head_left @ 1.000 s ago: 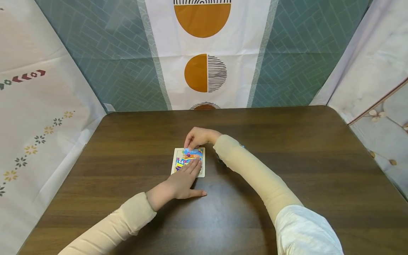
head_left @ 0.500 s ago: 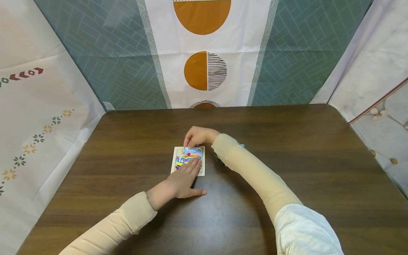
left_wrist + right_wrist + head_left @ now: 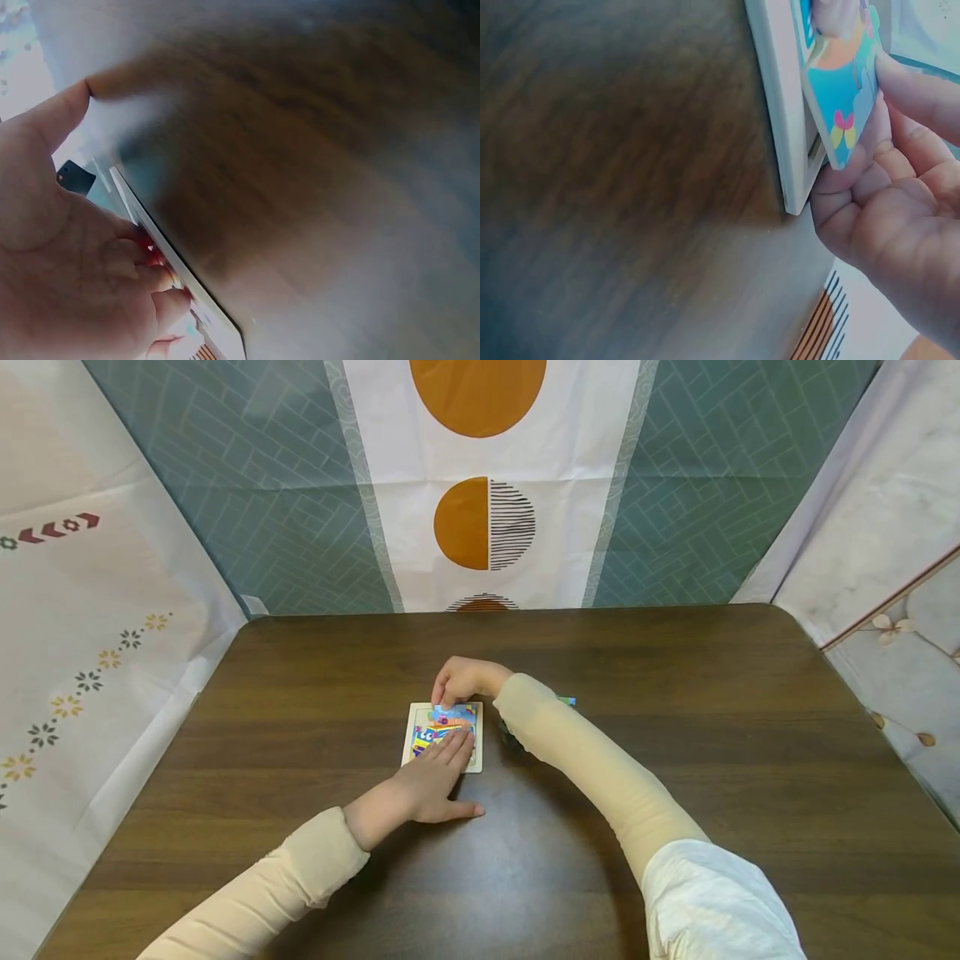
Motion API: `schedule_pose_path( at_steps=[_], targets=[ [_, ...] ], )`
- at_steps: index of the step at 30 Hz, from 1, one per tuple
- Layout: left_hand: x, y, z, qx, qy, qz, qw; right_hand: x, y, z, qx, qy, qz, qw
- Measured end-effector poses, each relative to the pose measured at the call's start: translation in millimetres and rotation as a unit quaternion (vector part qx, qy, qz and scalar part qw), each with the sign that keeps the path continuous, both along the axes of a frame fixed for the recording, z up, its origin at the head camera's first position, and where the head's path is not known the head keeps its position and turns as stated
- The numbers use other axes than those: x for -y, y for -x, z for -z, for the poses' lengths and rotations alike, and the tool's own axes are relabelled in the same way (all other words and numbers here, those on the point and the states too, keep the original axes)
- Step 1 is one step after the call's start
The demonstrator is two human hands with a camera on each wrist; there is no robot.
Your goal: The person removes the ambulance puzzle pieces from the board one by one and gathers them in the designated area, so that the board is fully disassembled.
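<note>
A small jigsaw puzzle in a pale frame [image 3: 479, 743] lies on the table, its picture bright with blue, yellow and orange. Across its lower part rests my left hand [image 3: 431, 787], fingers straight and thumb spread onto the table. At the far left corner my right hand [image 3: 461, 681] pinches a blue puzzle piece [image 3: 836, 97] between thumb and fingers. In the right wrist view that piece, with a pink and yellow butterfly on it, stands tilted out of the frame. My left fingers [image 3: 171, 304] touch the puzzle in the left wrist view; they hide part of the picture.
Behind the right sleeve [image 3: 600, 756] peeks a small blue-green thing [image 3: 568, 701], mostly hidden. The brown wooden table [image 3: 337, 677] extends to a patterned cloth [image 3: 300, 527] at the back. White cloths hang on both sides.
My right wrist has shifted slightly left, so a bit more of the blue-green thing shows. The pinch on the puzzle piece continues. My left hand stays on the puzzle.
</note>
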State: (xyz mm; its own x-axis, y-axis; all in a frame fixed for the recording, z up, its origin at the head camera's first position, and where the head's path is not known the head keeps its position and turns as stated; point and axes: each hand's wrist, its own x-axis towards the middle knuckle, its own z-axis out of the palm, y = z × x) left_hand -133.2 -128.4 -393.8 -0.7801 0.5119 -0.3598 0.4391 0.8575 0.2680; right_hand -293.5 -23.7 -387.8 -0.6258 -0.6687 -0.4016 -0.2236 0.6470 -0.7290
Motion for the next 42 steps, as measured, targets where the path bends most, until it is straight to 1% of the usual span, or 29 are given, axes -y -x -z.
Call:
schedule_pose_path(
  at_steps=[7, 13, 20, 24, 29, 33, 36, 38, 42],
  targets=[
    [2.7, 2.4, -3.4, 0.016, -0.005, -0.005, 0.9998, 1.2, -1.5, -0.9, -0.007, 0.011, 0.007, 0.9999],
    [4.5, 3.7, -6.8, 0.031, -0.021, -0.006, 0.9993, 2.2, -3.9, -1.4, -0.007, 0.019, 0.015, 0.9997],
    [3.0, 2.9, -6.5, 0.026, -0.027, -0.004, 0.9993, 1.8, -5.0, -2.3, -0.010, 0.015, 0.017, 0.9997],
    [2.6, 3.1, -4.9, 0.026, -0.020, -0.004, 0.9995, 1.5, -4.4, -1.5, -0.011, 0.015, 0.020, 0.9996],
    [3.6, 2.1, -5.5, 0.023, -0.026, -0.007, 0.9994, 2.6, -3.3, -1.2, 0.001, 0.015, 0.023, 0.9996],
    [2.3, 3.1, -6.0, 0.024, -0.026, -0.010, 0.9993, -0.2, -2.1, -1.7, 0.035, 0.024, 0.037, 0.9984],
    [2.0, 3.4, -5.0, 0.024, -0.020, -0.011, 0.9994, -2.7, -2.0, -1.0, 0.053, 0.044, 0.049, 0.9964],
    [2.3, 3.2, -4.1, 0.024, -0.019, -0.013, 0.9994, -3.3, -2.6, -0.4, 0.057, 0.059, 0.054, 0.9951],
    [2.6, 2.6, -2.6, 0.023, -0.022, -0.015, 0.9994, -4.4, -3.9, 2.0, 0.050, 0.081, 0.050, 0.9942]
  ],
)
